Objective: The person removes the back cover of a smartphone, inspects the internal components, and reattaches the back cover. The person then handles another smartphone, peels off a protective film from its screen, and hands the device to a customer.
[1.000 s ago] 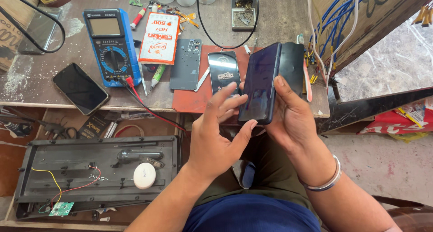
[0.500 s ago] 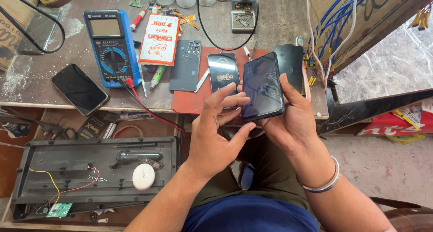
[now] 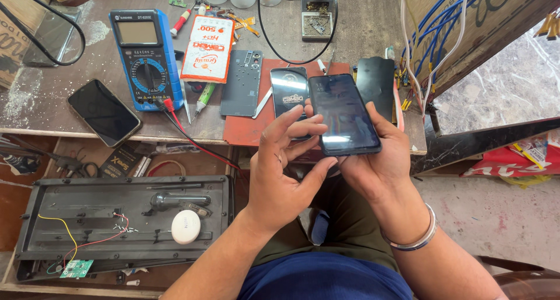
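Observation:
A black smartphone (image 3: 344, 113) with a dark screen lies face up in my right hand (image 3: 379, 166), which cups it from below and the right side. My left hand (image 3: 286, 166) is beside it, its thumb pressed against the phone's lower left edge and its fingers spread over the phone's left side. Both hands hover over the front edge of a red mat (image 3: 248, 128) on the workbench. A second phone (image 3: 290, 96) with a dark glossy face lies on the mat just behind my left fingers.
On the bench sit a blue multimeter (image 3: 143, 58) with red and black leads, an orange-white packet (image 3: 208, 49), a grey back cover (image 3: 242, 83), a black phone (image 3: 104, 112) at the left and a black panel (image 3: 376, 87). A black tray (image 3: 122, 224) lies below.
The phone was tilted up on its edge; now it has been laid flatter, screen up, in my right hand. My left fingers have shifted onto its left side.

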